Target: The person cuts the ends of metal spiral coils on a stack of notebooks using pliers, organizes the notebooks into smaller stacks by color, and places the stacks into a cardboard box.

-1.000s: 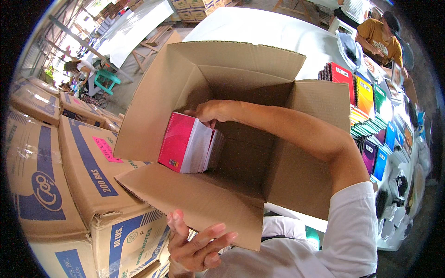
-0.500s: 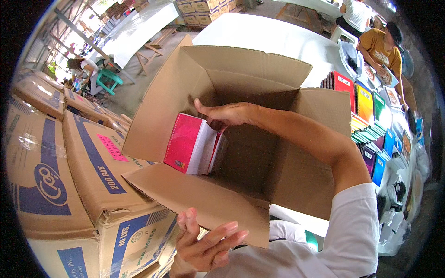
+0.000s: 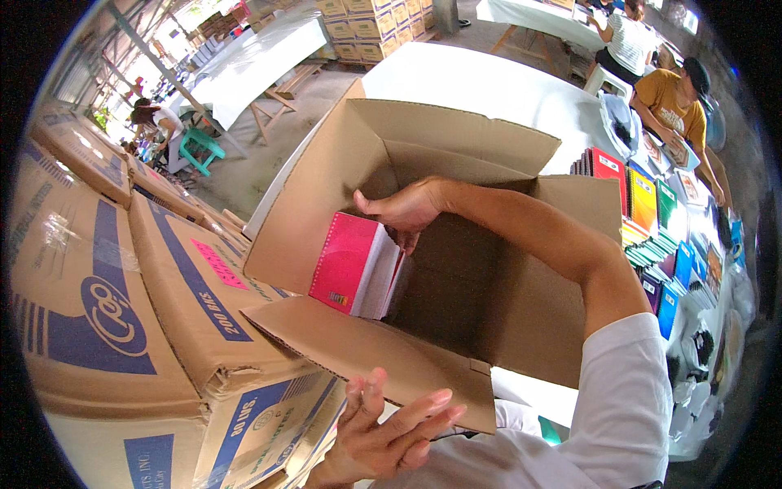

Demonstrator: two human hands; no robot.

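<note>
An open cardboard box (image 3: pixel 456 134) stands in front of me with its flaps folded out. Inside, against its left wall, rests a stack of pink-covered spiral notebooks (image 3: pixel 346 261), page edges showing on the right. My right hand (image 3: pixel 407 209) reaches in from the right, its fingers curled down around the stack's far right edge. The thumb points up and apart from the cover, and some fingertips are hidden. By the near flap (image 3: pixel 383 350), my left hand (image 3: pixel 391 428) has its fingers spread and holds nothing.
Closed printed cartons (image 3: pixel 81 277) are stacked at the left. On the right, piles of colourful spiral notebooks (image 3: pixel 643 204) lie on a white-covered table (image 3: pixel 456 77). A person in a mustard shirt (image 3: pixel 680 110) sits at the far right; another works near a green stool (image 3: pixel 201 151).
The whole view has shifted, so the box and cartons sit slightly farther right and lower. My right hand stays at the notebook stack; my left stays spread by the near flap.
</note>
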